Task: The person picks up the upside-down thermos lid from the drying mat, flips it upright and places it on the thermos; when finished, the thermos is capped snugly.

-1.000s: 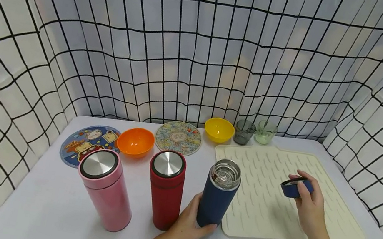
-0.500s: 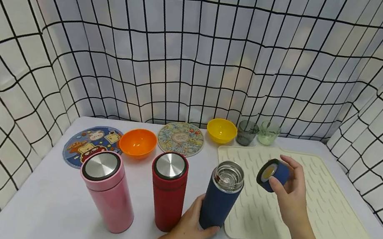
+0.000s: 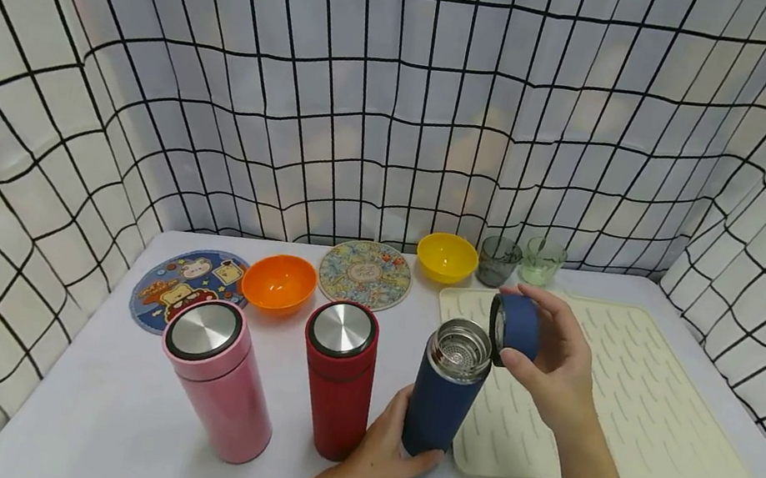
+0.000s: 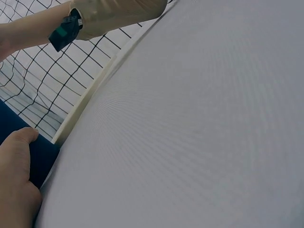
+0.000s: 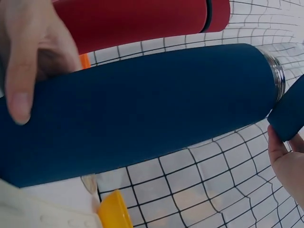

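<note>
A blue thermos bottle stands without its lid on the white table, its steel mouth bare with a perforated strainer inside. My left hand grips its lower part, the thumb across the front; the left wrist view shows that left hand around the base. In my right hand is the blue lid, pinched between thumb and fingers. The lid is tilted on its side, its underside facing the bottle, right beside the mouth. The right wrist view shows the lid close against the steel neck; whether they touch I cannot tell.
Left of the bottle stand a red thermos and a pink thermos, both lidded. Behind are an orange bowl, a yellow bowl, two round mats, and two glasses. A cream drying mat lies to the right.
My right hand has brought the lid leftward from over the cream mat to the bottle's mouth, turning it from level onto its side. The left hand keeps its hold on the bottle.
</note>
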### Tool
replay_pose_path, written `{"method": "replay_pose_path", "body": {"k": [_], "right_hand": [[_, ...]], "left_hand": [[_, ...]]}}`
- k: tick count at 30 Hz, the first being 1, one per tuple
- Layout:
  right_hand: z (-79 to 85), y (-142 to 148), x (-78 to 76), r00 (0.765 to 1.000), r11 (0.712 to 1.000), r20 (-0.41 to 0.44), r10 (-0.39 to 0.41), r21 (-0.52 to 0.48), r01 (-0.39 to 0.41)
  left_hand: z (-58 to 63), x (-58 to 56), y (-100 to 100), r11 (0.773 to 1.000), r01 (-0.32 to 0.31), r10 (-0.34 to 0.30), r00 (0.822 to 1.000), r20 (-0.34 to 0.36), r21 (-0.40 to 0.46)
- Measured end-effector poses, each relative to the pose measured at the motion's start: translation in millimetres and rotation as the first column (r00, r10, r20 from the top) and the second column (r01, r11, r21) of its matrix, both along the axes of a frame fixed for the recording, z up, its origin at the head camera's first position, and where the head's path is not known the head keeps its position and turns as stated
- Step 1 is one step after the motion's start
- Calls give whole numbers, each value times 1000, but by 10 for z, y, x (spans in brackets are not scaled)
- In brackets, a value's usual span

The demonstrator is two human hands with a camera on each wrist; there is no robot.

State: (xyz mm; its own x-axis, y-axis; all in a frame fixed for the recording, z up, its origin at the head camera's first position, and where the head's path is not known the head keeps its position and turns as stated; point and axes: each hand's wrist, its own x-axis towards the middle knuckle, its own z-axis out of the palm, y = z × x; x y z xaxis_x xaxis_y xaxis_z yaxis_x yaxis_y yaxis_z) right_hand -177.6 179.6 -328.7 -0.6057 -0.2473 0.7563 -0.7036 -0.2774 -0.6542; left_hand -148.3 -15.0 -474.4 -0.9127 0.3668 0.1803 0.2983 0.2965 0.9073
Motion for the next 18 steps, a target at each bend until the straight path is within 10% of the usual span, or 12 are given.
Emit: {"method": "replay_pose_path", "body": {"k": [18], "right_hand": [[25,-199,35,996,997,-84,-40,66,46]], "left_hand": [[27,-13,-10,1000,8,-8,999,36,-6]]}}
